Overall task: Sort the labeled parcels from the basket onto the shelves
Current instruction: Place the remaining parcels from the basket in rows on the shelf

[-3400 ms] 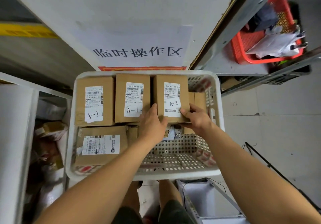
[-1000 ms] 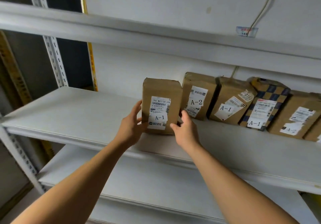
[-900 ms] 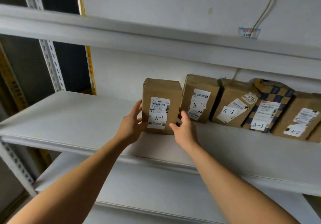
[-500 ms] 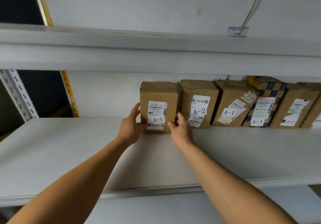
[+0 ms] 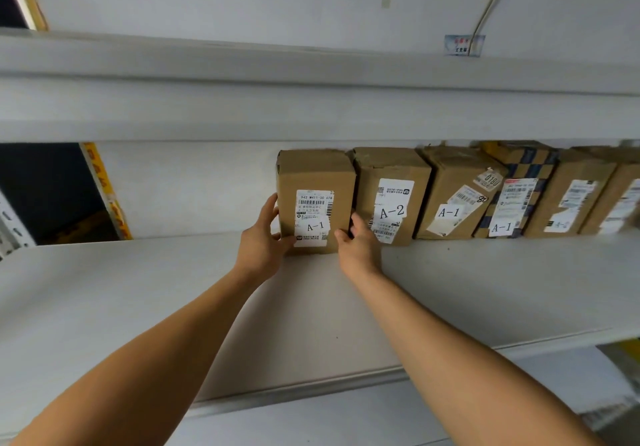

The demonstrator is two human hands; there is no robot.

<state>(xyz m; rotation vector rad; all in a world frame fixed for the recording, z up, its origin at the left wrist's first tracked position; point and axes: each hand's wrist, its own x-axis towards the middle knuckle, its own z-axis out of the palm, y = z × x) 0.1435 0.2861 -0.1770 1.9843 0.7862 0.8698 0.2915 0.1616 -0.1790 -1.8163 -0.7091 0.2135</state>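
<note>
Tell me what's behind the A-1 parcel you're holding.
The white back wall shows beside the A-1 parcel; directly behind is hidden. Left hand and right hand grip it.

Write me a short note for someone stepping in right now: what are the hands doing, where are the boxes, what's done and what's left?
Left hand: fingers on the left side of the A-1 box, thumb on its front.
Right hand: grips the box's lower right corner.
The box stands upright on the shelf, at the left end of a row, right beside the A-2 box. Further right stand more boxes, two of them marked A-1.
Done: this box is on the shelf.
Left: let go of it. The basket is out of view, so I cannot tell how many boxes remain.
</note>
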